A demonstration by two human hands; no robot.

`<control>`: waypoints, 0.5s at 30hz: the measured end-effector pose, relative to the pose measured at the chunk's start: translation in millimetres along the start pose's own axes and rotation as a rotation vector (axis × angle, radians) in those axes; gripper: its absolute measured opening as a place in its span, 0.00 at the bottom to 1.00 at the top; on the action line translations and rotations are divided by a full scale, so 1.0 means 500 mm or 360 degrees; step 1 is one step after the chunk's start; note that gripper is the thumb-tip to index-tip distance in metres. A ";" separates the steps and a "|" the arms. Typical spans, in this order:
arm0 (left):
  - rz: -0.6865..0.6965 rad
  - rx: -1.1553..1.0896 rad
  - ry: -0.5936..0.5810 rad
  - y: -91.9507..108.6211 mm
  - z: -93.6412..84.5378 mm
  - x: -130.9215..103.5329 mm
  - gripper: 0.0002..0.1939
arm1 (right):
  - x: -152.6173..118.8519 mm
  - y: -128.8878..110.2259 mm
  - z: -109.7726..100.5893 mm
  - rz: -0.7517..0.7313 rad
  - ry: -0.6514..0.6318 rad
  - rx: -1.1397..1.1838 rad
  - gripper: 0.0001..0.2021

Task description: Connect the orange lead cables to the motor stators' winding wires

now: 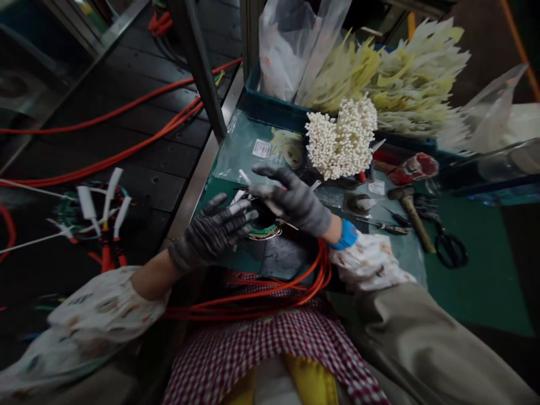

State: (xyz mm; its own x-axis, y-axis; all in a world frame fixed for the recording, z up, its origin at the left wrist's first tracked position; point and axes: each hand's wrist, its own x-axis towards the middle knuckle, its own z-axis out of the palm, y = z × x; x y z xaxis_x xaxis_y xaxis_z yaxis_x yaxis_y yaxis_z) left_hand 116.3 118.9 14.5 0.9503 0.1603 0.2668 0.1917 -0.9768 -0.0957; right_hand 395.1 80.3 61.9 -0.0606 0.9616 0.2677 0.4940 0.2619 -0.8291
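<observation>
My left hand (213, 230), in a dark grey glove, has its fingers stretched out and spread at the left side of a round wire-wound part (264, 232) with a green and pale rim. From the right, my right hand (297, 202), gloved too and with a blue band at the wrist, reaches over the same part, its fingers apart. White sleeves or strips stick up around the part; the fingers hide much of it. Whether a fingertip touches a white piece is too blurred to tell. Orange-red cables (316, 273) loop below the part, across the lap.
Behind the hands are a bundle of white sticks (341, 138) and a teal tray (264, 104) with yellowish sheets and plastic bags. A hammer (411, 216), screwdriver (386, 227) and black scissors (450, 247) lie right. Another wired part (70, 211) and a metal post (198, 67) are left.
</observation>
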 end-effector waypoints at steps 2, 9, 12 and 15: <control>-0.0029 -0.0099 0.0004 -0.009 0.030 -0.006 0.13 | -0.038 -0.002 -0.060 -0.0358 0.0307 -0.0360 0.13; -0.0055 -0.0220 0.0173 -0.003 0.100 0.008 0.03 | -0.037 0.122 -0.144 0.0130 0.0655 -0.1395 0.10; -0.0316 -0.0129 0.0173 0.045 0.089 0.015 0.05 | -0.005 0.152 -0.123 0.0275 0.0651 -0.1334 0.08; -0.0556 -0.0060 0.0156 0.085 0.082 0.021 0.05 | -0.007 0.139 -0.136 0.0113 0.0656 -0.1054 0.08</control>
State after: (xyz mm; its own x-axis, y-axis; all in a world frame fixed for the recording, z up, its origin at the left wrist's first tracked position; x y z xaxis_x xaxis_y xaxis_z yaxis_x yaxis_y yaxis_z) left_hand 144.5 85.1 -26.1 0.8008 0.4727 0.3678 0.4895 -0.8704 0.0527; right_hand 488.5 89.7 36.9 0.2532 0.8323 0.4931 0.9070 -0.0269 -0.4203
